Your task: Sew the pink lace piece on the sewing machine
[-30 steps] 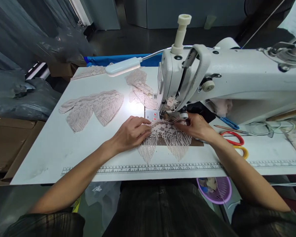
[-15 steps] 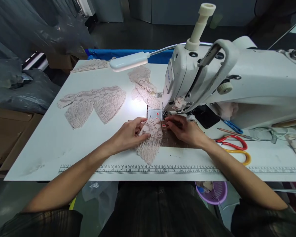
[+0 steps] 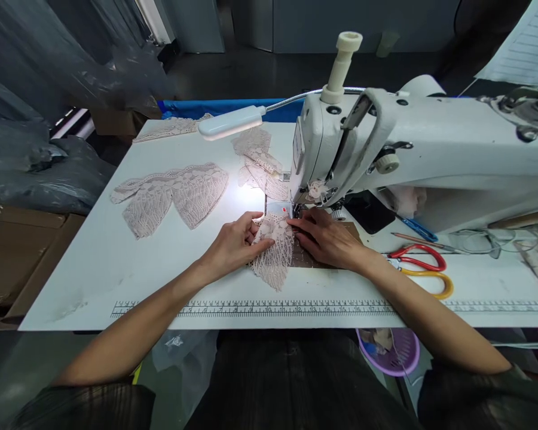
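Observation:
A folded piece of pale pink lace [image 3: 275, 257] lies on the white table [image 3: 98, 269] just in front of the needle area of the white sewing machine [image 3: 412, 155]. My left hand [image 3: 235, 245] rests on the lace's left edge, thumb and fingers pinching it. My right hand [image 3: 327, 239] lies on its right side, fingers pressed together and pointing at the top edge by the metal needle plate [image 3: 278, 209]. A brown patch [image 3: 302, 257] shows under the lace and my right hand.
More lace pieces lie at the left [image 3: 170, 194], behind the needle [image 3: 257, 158] and at the far edge [image 3: 170, 126]. A white lamp [image 3: 231, 122] hangs over the table. Red and yellow scissors [image 3: 424, 266] lie to the right. A ruler strip [image 3: 269, 309] runs along the front edge; a purple basket [image 3: 392, 349] hangs below.
The lace was spread wide a second ago; it is now folded in half to the left. My right hand moved left onto it, by the needle plate. My left hand stayed in place.

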Motion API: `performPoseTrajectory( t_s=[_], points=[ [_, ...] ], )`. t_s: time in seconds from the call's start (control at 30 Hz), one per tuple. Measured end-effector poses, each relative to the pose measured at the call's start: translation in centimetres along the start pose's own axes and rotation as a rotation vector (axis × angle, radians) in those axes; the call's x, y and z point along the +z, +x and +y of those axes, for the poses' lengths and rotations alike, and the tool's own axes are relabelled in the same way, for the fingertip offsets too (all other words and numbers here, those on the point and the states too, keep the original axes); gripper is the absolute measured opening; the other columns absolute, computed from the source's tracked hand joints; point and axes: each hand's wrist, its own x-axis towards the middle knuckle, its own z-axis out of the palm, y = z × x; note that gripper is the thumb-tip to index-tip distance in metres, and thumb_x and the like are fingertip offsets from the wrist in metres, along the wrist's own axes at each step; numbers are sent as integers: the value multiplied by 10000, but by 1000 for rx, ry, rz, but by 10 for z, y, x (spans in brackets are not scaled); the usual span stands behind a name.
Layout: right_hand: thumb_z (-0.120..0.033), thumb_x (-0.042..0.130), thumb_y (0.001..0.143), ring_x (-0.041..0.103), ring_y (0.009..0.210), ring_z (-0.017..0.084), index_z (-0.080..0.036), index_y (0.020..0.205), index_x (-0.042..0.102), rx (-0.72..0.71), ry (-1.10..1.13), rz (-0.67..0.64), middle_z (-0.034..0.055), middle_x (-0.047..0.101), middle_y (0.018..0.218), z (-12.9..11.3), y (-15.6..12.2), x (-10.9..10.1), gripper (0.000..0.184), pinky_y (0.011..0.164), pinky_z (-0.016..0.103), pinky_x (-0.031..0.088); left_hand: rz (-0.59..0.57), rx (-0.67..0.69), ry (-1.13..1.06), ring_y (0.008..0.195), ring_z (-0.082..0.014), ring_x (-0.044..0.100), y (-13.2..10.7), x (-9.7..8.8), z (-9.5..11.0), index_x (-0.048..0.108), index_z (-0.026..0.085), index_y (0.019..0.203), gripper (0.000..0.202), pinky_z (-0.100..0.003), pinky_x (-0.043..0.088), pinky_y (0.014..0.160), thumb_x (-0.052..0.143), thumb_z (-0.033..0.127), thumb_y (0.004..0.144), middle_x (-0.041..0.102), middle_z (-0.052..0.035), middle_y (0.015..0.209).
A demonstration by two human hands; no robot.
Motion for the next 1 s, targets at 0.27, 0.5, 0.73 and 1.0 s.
performPoseTrajectory(
  t_s=[0.27,0.5,0.73,1.0],
  points=[
    [-342,392,1011,576,955,243,-243,1361,591,-40,97,28,138,600,1132,7,-5,3,414,833,400,504,-84,-126,-182,587,-95,467,4,-6,-3,536,152,1255,574,-222,370,520,716,434,789,481,52,705],
    [-322,375,1008,501,937,263,-239,1334,605,-33,-21,57,135,588,1067,3,-3,12,408,823,431,455,-92,-167,-253,584,-88,467,9,-7,-6,524,146,1246,606,-217,394,515,757,418,758,465,52,709],
    [-307,382,1008,475,933,259,-246,1355,583,-21,2,79,135,543,1086,2,-6,16,405,815,438,442,-110,-170,-239,570,-78,433,7,-8,1,518,142,1257,605,-211,358,498,752,409,766,446,52,719],
    [-263,425,992,513,964,237,-237,1261,661,-70,176,133,121,535,1079,6,-11,13,359,867,433,466,-84,-99,-106,586,-88,455,5,-7,-4,524,163,1286,593,-230,377,541,707,469,812,472,45,737]
  ],
)
